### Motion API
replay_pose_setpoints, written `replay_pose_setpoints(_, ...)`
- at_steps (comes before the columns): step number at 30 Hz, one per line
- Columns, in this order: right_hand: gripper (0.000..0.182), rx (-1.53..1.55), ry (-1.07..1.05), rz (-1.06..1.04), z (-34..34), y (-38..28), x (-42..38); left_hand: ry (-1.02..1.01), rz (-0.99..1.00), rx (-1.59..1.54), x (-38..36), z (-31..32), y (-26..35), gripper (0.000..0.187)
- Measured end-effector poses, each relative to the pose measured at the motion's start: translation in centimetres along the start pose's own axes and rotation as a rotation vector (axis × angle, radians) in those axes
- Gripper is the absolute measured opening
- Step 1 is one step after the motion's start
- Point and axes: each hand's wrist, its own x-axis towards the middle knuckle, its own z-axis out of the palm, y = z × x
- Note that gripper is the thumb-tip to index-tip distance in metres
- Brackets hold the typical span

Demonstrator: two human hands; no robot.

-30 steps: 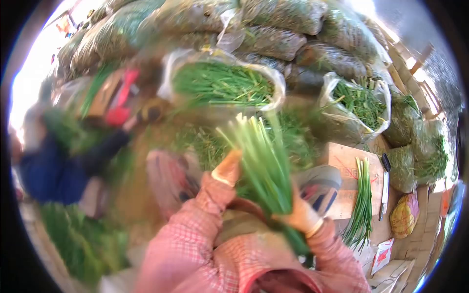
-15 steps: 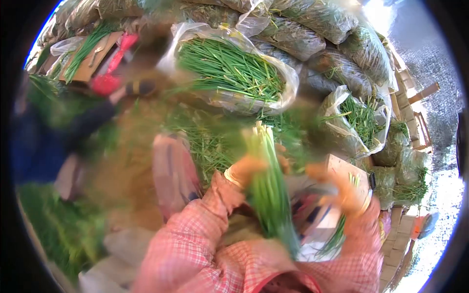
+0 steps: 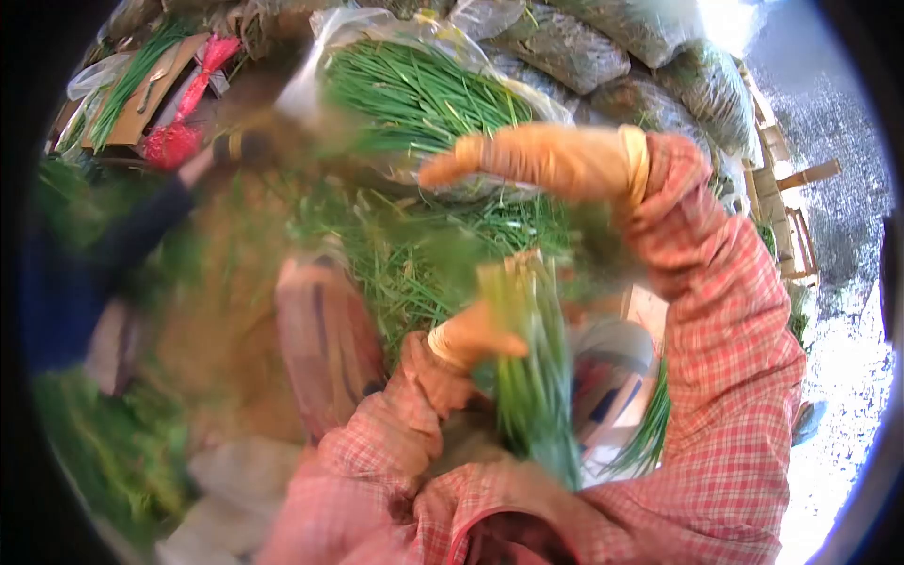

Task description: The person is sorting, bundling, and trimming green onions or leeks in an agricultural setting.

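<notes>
My left hand (image 3: 480, 334), in an orange glove, is closed around a bunch of chives (image 3: 532, 377), long green leaves with pale ends. The bunch stands nearly upright in front of my chest, its pale ends up. My right hand (image 3: 527, 160), also gloved, is stretched out to the left in front of a plastic bag (image 3: 556, 108) full of chives. Its fingers point left, and nothing shows in them. Below it, a green blur (image 3: 457, 259) hangs over loose green scraps (image 3: 405, 273) on the ground.
At the left, a co-worker's dark sleeve (image 3: 155, 235) reaches toward the bag, the hand blurred. Behind them lie a board (image 3: 155, 94) with chives and a red plastic bag (image 3: 174, 141). Filled sacks (image 3: 565, 52) are piled at the back. Chives (image 3: 650, 424) lie beside my right knee.
My right hand has swung up and forward from beside the bunch to the chive bag. My left hand keeps the bunch, slightly lower now. The view has shifted a little.
</notes>
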Motion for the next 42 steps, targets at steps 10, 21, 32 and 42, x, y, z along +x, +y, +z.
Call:
replay_pose_setpoints(10,0.043,-0.069,0.1,-0.148,4.2,7.5,3.9,0.266,0.08,0.018,-1.3,0.5,0.5,0.061)
replay_pose_setpoints(21,0.088,0.155,0.824,0.077,16.8,12.6,-1.1,1.013,0.017,-0.044,-1.2,-1.2,-1.8,0.022)
replay_pose_setpoints(32,0.047,0.692,0.647,-0.316,21.3,13.1,-0.1,0.585,0.024,0.129,-2.7,4.6,-0.5,0.034)
replay_pose_setpoints(42,0.039,1.099,0.746,-0.34,21.9,14.9,2.0,0.533,0.115,0.114,-1.7,7.1,-1.1,0.044)
